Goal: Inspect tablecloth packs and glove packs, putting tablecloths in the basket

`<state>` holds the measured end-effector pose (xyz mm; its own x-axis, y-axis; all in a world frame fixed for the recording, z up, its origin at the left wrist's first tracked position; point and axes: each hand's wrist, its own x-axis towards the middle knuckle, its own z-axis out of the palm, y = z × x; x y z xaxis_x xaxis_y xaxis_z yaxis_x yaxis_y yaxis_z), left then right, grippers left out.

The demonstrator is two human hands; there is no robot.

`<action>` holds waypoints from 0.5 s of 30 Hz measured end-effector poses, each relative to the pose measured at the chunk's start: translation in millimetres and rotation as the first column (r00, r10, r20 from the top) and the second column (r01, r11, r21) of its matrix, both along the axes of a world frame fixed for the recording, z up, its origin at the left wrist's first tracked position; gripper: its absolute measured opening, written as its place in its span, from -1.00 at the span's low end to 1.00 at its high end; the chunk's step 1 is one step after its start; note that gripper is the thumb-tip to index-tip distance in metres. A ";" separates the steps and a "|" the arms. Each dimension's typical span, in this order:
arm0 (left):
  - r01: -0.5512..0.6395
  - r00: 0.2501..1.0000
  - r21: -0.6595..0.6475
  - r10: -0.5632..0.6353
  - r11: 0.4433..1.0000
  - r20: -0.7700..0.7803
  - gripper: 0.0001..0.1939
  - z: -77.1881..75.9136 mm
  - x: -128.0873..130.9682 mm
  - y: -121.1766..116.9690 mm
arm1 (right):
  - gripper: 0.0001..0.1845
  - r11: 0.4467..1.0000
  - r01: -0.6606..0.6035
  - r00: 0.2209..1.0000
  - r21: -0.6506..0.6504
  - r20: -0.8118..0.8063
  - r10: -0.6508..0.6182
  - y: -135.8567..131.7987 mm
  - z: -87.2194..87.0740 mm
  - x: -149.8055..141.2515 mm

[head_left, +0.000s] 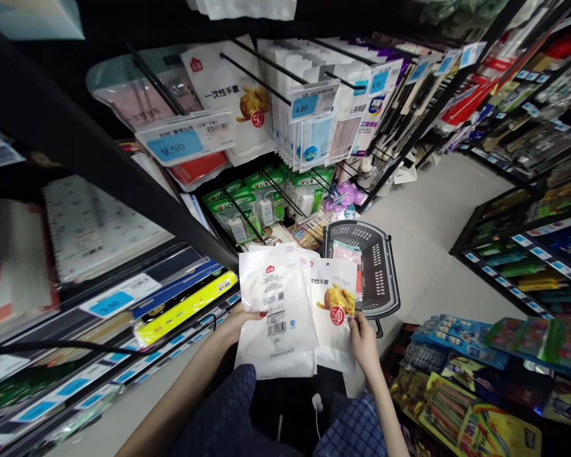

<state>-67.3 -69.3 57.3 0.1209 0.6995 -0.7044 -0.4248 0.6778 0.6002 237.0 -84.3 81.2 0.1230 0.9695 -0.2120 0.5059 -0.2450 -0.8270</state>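
My left hand (245,322) grips the left edge of a white bag of disposable gloves (276,317), its thumb on the back face with the barcode. More white bags lie stacked behind it. My right hand (360,335) pinches the right edge of another bag of disposable gloves (333,311), front side up, with a chicken picture and a red "50" mark. The two hands' bags overlap in the middle. Just beyond them, a dark grey shopping basket (378,279) stands on the floor with a pink package (349,257) inside.
Ahead, a rack holds a hanging glove bag (233,95), white packets (304,127) and green-carded packs (266,197) on protruding metal hooks. Notebooks (99,222) fill shelves on the left. Snack packs (476,393) lie at lower right. Grey floor (433,216) runs between the shelves.
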 end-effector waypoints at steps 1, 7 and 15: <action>0.004 1.000 0.002 -0.004 1.000 0.002 -0.44 -0.9 0.6 1.2 | -0.77 1.000 0.007 0.999 0.015 -0.044 -0.006 1.9 1.9 4.6; 0.020 1.000 0.082 -0.021 0.996 0.017 -0.48 0.7 2.4 2.6 | -0.73 0.996 -0.014 0.886 -0.085 -0.462 -0.027 4.1 36.2 20.7; 0.018 0.999 0.151 -0.013 0.988 -0.039 -0.48 -5.5 4.5 -0.2 | -0.87 0.970 -0.238 0.920 -0.047 -0.331 0.210 23.3 97.4 -85.7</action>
<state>-62.8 -69.5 51.7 0.1079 0.7963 -0.5952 -0.3900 0.5846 0.7114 151.2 -60.9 178.6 -0.1834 0.9405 -0.2859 0.2664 -0.2325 -0.9354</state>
